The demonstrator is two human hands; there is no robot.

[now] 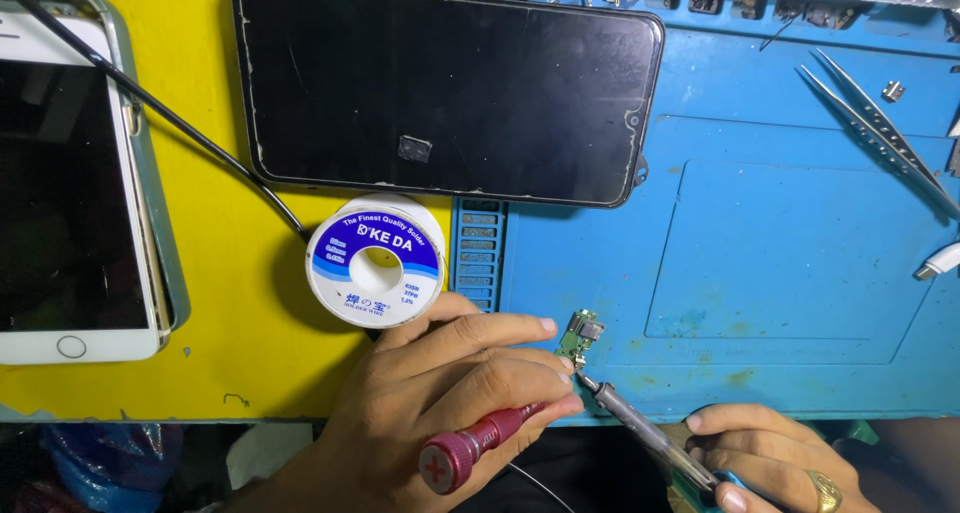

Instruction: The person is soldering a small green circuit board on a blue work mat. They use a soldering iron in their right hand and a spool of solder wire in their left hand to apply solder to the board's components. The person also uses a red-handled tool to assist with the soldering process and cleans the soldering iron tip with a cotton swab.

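My left hand (440, 393) grips a red-handled screwdriver (470, 451), its tip pressing by a small green circuit board (577, 338) with a metal port on the blue mat (780, 263). My right hand (770, 458), with a gold ring, holds a soldering iron (640, 431) whose tip touches the lower edge of the small board. A white spool of solder wire (375, 261) stands just above my left hand.
A black phone (450, 88) lies face up across the yellow mat (230, 303) and the blue mat. A white phone (65, 188) sits at the left. Metal tweezers (880, 128) and a white cable end (938, 263) lie at the right. A black cable (160, 113) crosses the yellow mat.
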